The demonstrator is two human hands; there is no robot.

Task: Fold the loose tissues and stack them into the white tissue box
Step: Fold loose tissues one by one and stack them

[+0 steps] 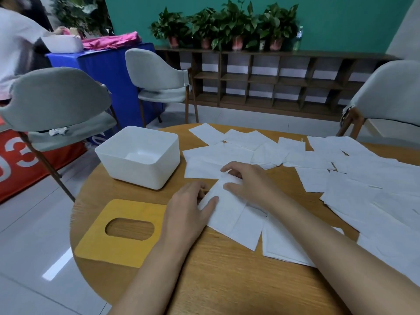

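A white tissue [229, 212] lies slanted on the round wooden table [216, 276] in front of me. My left hand [188, 208] rests on its left edge, thumb on the paper. My right hand [247, 180] presses on its upper end with the fingers bent over the paper. The white tissue box [138, 155] stands open at the table's far left, apart from both hands; something pale shows at its bottom. Several loose tissues [363, 178] are spread flat across the far and right parts of the table.
A yellow wooden lid [120, 233] with an oval slot lies at the table's near left. Grey chairs [56, 101] stand to the left, behind and to the right. A person sits at the far left beside a blue table. A low shelf with potted plants lines the back wall.
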